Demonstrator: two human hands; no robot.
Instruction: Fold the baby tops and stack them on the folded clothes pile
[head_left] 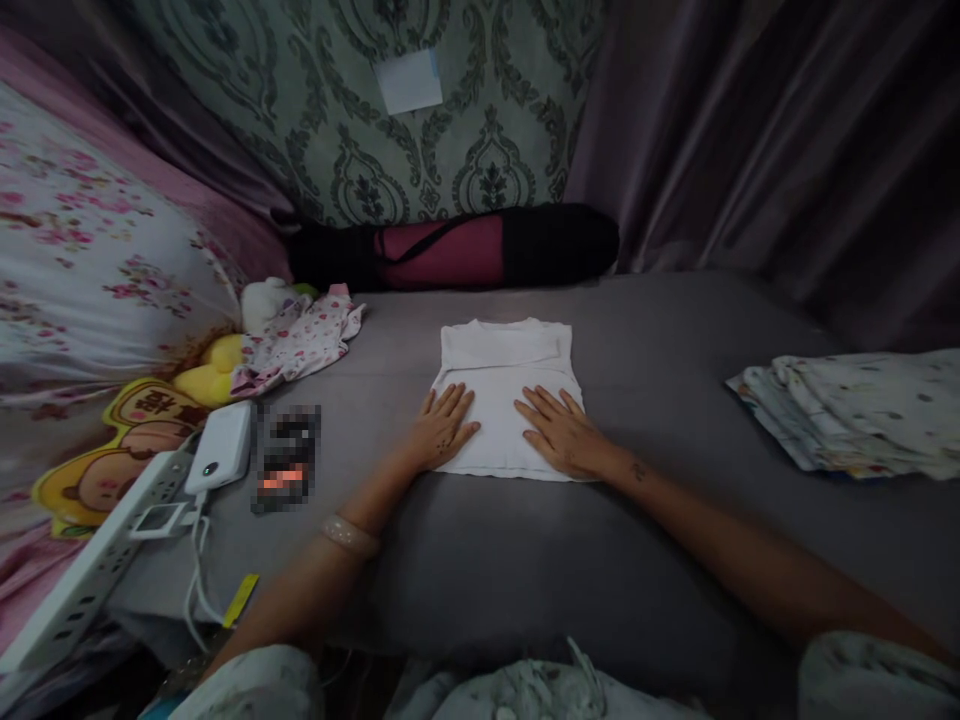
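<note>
A white shirt [499, 395] lies flat on the grey bed surface [645, 560] in front of me, its sleeves folded inward across the upper part. My left hand [444, 425] rests palm down on its left side with the fingers spread. On its right side my right hand [562, 432] presses flat too, fingers apart and pointing inward. Neither hand grips the cloth. A pale bangle [350, 536] circles my left wrist.
To the right sits a stack of folded clothes [862, 410]. At left are a power strip [97, 560], a white power bank [222, 445], cables, plush toys [217, 370] and a patterned small garment [307, 340]. A long black-and-red bag [450, 250] lies along the wall.
</note>
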